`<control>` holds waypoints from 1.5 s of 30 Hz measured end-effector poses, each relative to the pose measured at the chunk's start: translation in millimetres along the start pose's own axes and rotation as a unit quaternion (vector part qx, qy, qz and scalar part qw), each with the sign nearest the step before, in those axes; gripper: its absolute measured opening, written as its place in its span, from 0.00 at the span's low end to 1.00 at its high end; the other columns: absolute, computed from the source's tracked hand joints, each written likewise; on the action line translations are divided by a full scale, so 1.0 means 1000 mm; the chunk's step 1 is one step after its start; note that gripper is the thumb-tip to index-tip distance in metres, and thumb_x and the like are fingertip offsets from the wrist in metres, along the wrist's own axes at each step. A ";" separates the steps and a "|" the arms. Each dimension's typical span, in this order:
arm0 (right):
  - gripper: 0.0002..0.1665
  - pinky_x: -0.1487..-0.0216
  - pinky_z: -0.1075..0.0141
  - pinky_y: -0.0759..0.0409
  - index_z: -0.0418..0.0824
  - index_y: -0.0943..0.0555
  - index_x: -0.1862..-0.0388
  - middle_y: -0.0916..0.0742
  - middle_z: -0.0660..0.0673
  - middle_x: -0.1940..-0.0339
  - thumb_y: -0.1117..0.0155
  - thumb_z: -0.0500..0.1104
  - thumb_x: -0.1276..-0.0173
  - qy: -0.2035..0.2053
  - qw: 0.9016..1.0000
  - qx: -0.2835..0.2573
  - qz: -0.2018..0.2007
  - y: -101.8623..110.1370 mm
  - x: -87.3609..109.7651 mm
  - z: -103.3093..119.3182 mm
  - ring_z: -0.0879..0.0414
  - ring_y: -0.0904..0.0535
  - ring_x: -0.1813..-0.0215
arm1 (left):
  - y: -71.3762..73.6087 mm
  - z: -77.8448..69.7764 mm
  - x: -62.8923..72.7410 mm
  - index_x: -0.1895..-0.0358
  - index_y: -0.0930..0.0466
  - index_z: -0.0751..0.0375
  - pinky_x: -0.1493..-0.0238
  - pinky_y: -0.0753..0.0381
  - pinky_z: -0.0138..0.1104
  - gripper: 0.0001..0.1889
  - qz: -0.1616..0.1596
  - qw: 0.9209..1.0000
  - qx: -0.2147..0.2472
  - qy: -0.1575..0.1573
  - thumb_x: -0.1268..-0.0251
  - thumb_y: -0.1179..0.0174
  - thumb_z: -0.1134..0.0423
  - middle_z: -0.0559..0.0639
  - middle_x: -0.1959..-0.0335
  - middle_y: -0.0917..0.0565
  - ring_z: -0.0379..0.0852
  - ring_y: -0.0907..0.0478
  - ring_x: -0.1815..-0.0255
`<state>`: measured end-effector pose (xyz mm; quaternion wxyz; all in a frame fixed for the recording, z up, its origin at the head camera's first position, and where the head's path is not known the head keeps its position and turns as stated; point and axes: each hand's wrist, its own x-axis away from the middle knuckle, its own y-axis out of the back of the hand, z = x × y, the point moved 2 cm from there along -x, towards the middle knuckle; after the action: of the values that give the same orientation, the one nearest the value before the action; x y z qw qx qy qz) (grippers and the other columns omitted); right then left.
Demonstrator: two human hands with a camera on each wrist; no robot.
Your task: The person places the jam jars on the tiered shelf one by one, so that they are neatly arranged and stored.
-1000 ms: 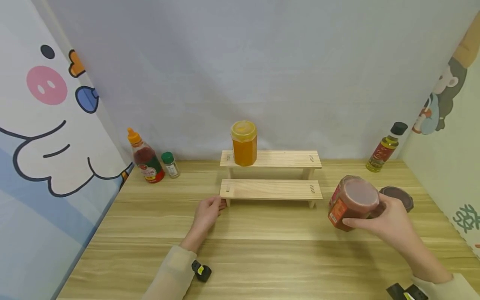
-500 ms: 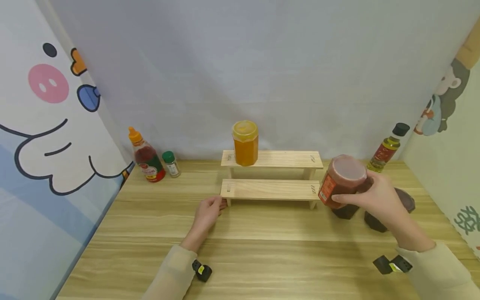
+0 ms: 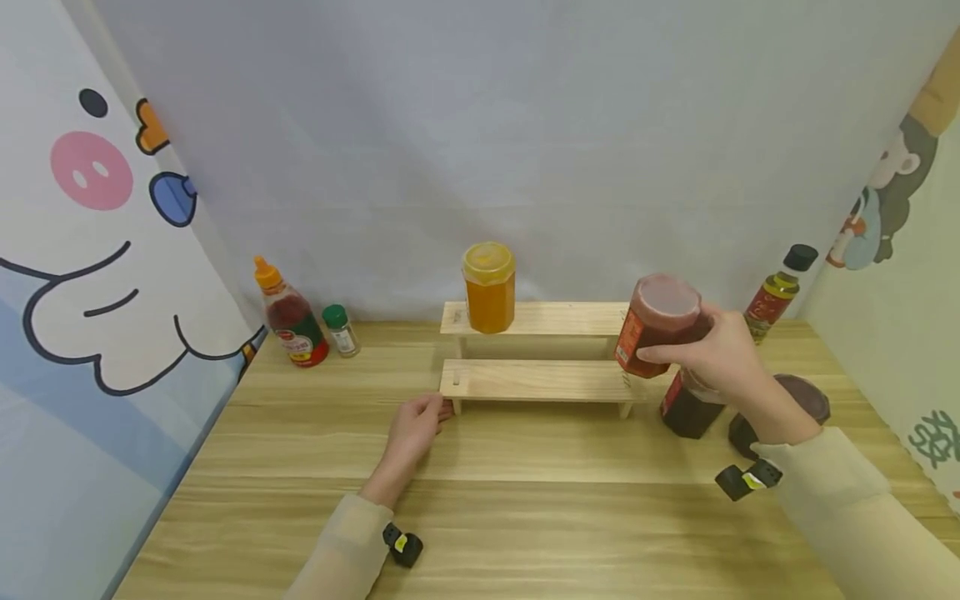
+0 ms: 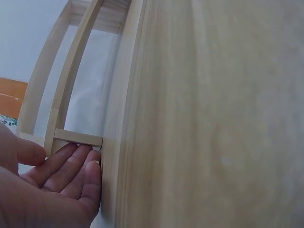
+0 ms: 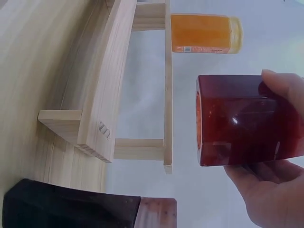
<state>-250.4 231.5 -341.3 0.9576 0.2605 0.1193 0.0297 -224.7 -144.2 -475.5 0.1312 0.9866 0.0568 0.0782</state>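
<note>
A hexagonal jar of dark red contents [image 3: 660,321], with a pale lid and an orange label, is gripped by my right hand [image 3: 716,354], thumb on the near side. In the head view it overlaps the right end of the two-tier wooden rack [image 3: 540,381]; the right wrist view shows the jar [image 5: 242,123] beyond the upper board's edge, apart from it. My left hand [image 3: 414,427] rests at the rack's left end, its loosely extended fingertips against the lower tier's leg [image 4: 78,137]. On the upper tier's left stands an orange-yellow jar with a yellow lid [image 3: 489,287].
Below my right hand stands a dark jar with a red label [image 3: 686,410], and farther right another dark jar [image 3: 806,396]. An oil bottle [image 3: 771,304] stands back right. Back left are a red sauce bottle [image 3: 295,321] and a green-capped shaker [image 3: 341,331].
My right hand has lifted the red jar and carried it left and away from me, up to the rack's right end, uncovering the dark jars. My left hand has stayed put.
</note>
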 end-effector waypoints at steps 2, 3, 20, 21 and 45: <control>0.40 0.55 0.68 0.22 0.39 0.25 0.40 0.18 0.41 0.48 0.19 0.46 0.52 -0.010 1.000 -0.017 0.000 -0.002 -0.004 0.000 0.56 0.22 0.50 | 0.001 0.000 0.000 0.45 0.24 0.75 0.49 0.23 0.44 0.21 0.001 1.000 0.000 -0.002 0.23 0.57 0.59 0.64 0.51 0.19 0.56 0.22 0.47; 0.40 0.54 0.67 0.22 0.39 0.25 0.40 0.18 0.42 0.48 0.19 0.46 0.52 -0.013 1.000 -0.021 0.001 -0.003 -0.006 0.000 0.56 0.22 0.49 | 0.001 -0.001 0.000 0.45 0.24 0.75 0.49 0.23 0.44 0.21 0.002 1.000 -0.001 -0.003 0.23 0.57 0.59 0.64 0.51 0.19 0.56 0.22 0.47; 0.41 0.46 0.59 0.25 0.41 0.27 0.38 0.20 0.44 0.44 0.20 0.45 0.52 -0.047 0.994 -0.095 0.019 -0.023 -0.040 0.000 0.54 0.25 0.44 | 0.003 0.002 -0.002 0.45 0.23 0.74 0.48 0.23 0.44 0.21 0.001 1.000 0.002 -0.006 0.23 0.56 0.59 0.64 0.50 0.19 0.56 0.22 0.47; 0.41 0.46 0.58 0.25 0.41 0.27 0.38 0.20 0.44 0.44 0.20 0.45 0.52 -0.047 0.994 -0.099 0.020 -0.025 -0.042 0.001 0.54 0.25 0.44 | 0.003 0.002 -0.002 0.45 0.23 0.74 0.48 0.23 0.44 0.21 0.001 1.000 0.001 -0.007 0.23 0.56 0.59 0.63 0.50 0.19 0.56 0.22 0.47; 0.41 0.43 0.57 0.27 0.38 0.26 0.39 0.20 0.41 0.44 0.20 0.38 0.52 -0.040 0.989 -0.141 0.029 -0.043 -0.077 -0.003 0.51 0.25 0.43 | 0.002 -0.001 0.000 0.45 0.23 0.74 0.50 0.22 0.43 0.21 0.006 1.000 -0.007 0.005 0.23 0.56 0.59 0.62 0.52 0.18 0.54 0.22 0.47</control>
<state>-325.9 186.3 -349.2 0.9875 0.1270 0.0679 0.0641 -225.0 -145.8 -474.1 0.1372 0.9856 0.0515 0.0847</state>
